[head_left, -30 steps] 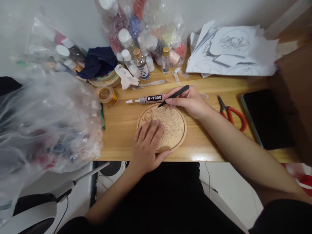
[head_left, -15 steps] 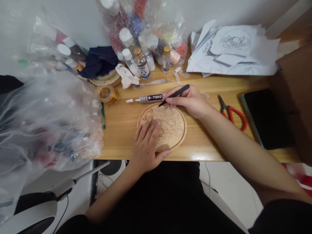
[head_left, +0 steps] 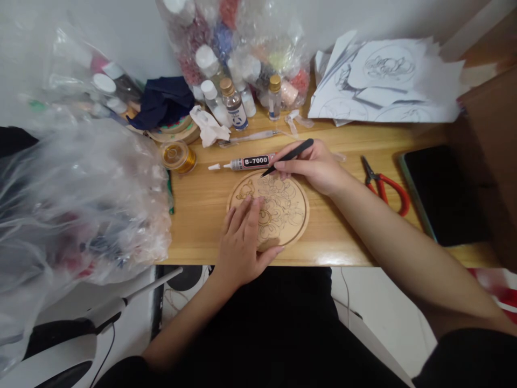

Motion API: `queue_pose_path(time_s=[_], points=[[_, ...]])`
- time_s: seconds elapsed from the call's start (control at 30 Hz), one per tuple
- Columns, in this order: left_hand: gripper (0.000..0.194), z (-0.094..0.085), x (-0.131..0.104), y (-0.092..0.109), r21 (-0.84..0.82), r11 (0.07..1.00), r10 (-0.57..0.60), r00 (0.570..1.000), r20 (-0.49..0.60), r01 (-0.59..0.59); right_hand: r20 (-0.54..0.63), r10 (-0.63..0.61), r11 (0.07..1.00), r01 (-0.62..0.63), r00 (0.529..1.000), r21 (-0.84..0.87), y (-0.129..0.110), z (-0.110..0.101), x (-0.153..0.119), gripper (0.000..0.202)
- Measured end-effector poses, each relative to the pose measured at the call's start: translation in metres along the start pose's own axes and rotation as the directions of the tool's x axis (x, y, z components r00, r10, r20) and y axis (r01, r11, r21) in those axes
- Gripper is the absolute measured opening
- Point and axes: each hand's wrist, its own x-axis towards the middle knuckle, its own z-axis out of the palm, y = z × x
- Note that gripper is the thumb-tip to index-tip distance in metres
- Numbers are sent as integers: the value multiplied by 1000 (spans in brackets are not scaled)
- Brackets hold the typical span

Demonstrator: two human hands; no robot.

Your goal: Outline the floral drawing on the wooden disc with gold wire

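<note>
A round wooden disc (head_left: 293, 215) with line drawings lies near the table's front edge. Flat on its left side rests my left hand (head_left: 240, 237), fingers extended and thumb apart at the lower rim, holding nothing. My right hand (head_left: 309, 167) pinches black tweezers (head_left: 294, 153), whose tips point at the disc's upper part; whether they touch it is too small to tell. Just behind the disc is a B-7000 glue tube (head_left: 255, 161), partly hidden by my right fingers, with a small white cap (head_left: 214, 167) off its nozzle.
Red-handled pliers (head_left: 388, 188) and a dark phone (head_left: 444, 194) lie to the right. A spool of golden wire (head_left: 179, 157) and plastic bags (head_left: 89, 205) are on the left. Bottles (head_left: 234, 105) stand behind, with drawn papers (head_left: 379, 81) at the back right.
The fingers of my left hand have shifted slightly on the disc, uncovering more of the drawing near its middle. My right hand and the tweezers look almost unchanged.
</note>
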Motion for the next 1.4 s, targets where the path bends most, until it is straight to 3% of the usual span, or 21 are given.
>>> queue_pose_path(time_s=[0.47, 0.97, 1.4], points=[[85, -5, 9, 13, 193, 981, 32, 999, -39, -24, 0, 7, 1000, -7, 1000, 17, -1, 0, 1, 18], [92, -11, 10, 12, 195, 978, 65, 997, 30, -69, 14, -4, 1000, 4, 1000, -2, -2, 0, 1, 17], [80, 0, 3, -2, -54, 998, 37, 998, -42, -39, 9, 8, 1000, -8, 1000, -4, -1, -1, 0, 21]])
